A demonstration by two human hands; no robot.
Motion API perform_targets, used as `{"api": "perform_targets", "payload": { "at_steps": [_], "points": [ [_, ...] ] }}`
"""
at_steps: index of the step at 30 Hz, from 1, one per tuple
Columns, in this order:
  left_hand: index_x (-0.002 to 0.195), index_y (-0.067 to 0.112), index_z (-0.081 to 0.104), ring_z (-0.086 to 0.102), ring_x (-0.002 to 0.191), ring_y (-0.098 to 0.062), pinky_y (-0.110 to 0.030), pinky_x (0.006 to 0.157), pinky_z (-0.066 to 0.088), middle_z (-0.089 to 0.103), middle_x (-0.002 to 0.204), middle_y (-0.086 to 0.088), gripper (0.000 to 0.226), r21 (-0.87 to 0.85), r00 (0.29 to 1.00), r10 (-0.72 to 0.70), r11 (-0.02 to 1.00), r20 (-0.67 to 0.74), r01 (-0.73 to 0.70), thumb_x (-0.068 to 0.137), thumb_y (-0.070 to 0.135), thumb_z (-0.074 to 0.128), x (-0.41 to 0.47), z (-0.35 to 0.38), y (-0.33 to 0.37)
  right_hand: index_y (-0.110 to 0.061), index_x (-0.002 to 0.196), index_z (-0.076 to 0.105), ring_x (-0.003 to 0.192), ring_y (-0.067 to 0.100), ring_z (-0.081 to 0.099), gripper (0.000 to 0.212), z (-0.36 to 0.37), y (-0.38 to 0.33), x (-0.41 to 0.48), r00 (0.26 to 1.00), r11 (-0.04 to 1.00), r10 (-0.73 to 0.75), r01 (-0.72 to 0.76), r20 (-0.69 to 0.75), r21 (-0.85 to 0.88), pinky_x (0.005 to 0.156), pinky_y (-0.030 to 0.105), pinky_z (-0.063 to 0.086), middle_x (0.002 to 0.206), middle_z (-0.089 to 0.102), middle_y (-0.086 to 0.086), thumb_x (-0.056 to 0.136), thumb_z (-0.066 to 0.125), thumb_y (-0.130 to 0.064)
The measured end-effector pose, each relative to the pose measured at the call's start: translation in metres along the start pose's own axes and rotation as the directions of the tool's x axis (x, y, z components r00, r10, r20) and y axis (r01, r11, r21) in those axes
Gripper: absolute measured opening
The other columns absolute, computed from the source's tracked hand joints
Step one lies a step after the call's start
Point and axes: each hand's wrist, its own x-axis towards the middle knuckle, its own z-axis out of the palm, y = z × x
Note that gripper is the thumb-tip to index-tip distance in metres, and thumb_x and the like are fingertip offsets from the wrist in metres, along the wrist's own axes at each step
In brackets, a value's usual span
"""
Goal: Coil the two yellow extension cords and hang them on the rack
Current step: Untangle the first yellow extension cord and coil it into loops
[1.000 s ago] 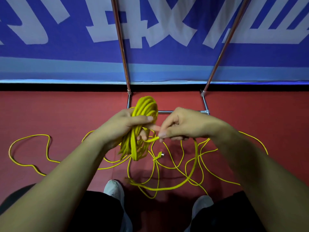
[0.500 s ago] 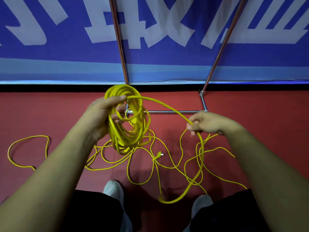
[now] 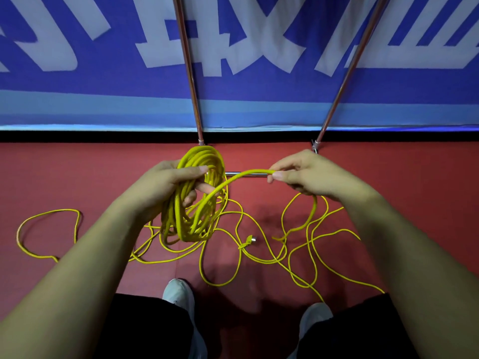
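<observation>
We are holding the coil (image 3: 193, 198) in our left hand (image 3: 166, 189), fingers closed around the gathered loops, thumb pressing over the top so the turns are not sliding apart. The coil is hanging just in front of the rack's base bar (image 3: 246, 174), kept up off the floor (image 3: 77, 172) so fresh loops can be laid in freely. Our right hand (image 3: 305, 174) is pinching the running strand (image 3: 233, 181) between thumb and fingertips, out to the right of the coil; we are likely measuring off the next loop by that spread. Below the hand the strand is dropping to the slack cord (image 3: 259, 257) sprawling on the floor nearer us than the base bar, a plug (image 3: 249, 240) lying among it. Whether that tangle is one cord or both, we cannot tell. The rack uprights (image 3: 189, 73) are rising beyond the coil; nothing is hanging on what we can see of them, so coiling is partway and hanging is ahead.
</observation>
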Motion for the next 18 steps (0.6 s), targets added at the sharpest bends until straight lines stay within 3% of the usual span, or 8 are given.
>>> {"api": "perform_targets", "payload": {
  "at_steps": [6,9,12,15,18],
  "points": [
    [0.091,0.001,0.055,0.065,0.049,-0.021,-0.023,0.045,0.051,0.069,0.066,-0.017,0.012,-0.006,0.990,-0.022,1.000,0.138,0.023,0.091,0.013,0.057,0.002,0.026,-0.007,-0.010,0.087,0.070,0.042,0.007,0.023,0.017,0.019,-0.034,-0.009,0.972,0.996,-0.070,0.080,0.225,-0.035,0.040,0.018,0.020,0.046,0.029,-0.009,0.096,0.057,-0.012],
    [0.090,0.001,0.061,0.067,0.053,-0.025,-0.024,0.047,0.052,0.071,0.073,-0.021,0.025,-0.030,0.982,-0.027,0.999,0.188,0.033,0.084,0.026,0.061,0.003,0.031,-0.008,-0.006,0.084,0.066,0.040,0.008,0.024,0.020,0.023,-0.035,-0.006,0.993,0.991,-0.041,0.026,0.108,0.132,0.040,0.020,0.019,0.046,0.031,-0.007,0.098,0.053,-0.011],
    [0.077,0.002,0.063,0.063,0.045,-0.022,-0.024,0.043,0.051,0.068,0.065,-0.018,0.028,-0.114,0.982,-0.054,0.991,0.181,0.075,0.083,0.028,0.056,0.004,0.031,-0.007,-0.005,0.080,0.065,0.044,0.013,0.043,0.022,0.016,-0.026,0.000,0.991,0.960,0.018,0.020,-0.133,0.279,0.041,0.022,0.031,0.056,0.049,0.007,0.097,0.051,-0.005],
    [0.070,0.005,0.063,0.059,0.043,-0.023,-0.026,0.045,0.051,0.059,0.055,-0.012,0.029,-0.166,0.971,-0.068,0.980,0.231,0.108,0.085,0.029,0.057,0.003,0.033,-0.008,-0.010,0.086,0.069,0.052,0.012,0.044,0.020,0.010,-0.014,0.002,0.975,0.981,0.014,0.030,-0.221,0.193,0.048,0.026,0.033,0.070,0.061,0.009,0.095,0.052,-0.003],
    [0.077,0.010,0.057,0.053,0.041,-0.023,-0.026,0.044,0.047,0.047,0.050,-0.006,0.020,-0.216,0.956,-0.060,0.968,0.287,0.125,0.086,0.027,0.059,0.004,0.035,-0.008,-0.016,0.102,0.067,0.056,0.004,0.049,0.020,0.014,-0.014,-0.004,0.978,0.988,-0.155,0.156,-0.138,-0.003,0.056,0.020,0.040,0.075,0.062,0.001,0.094,0.055,-0.001]
  ]
}}
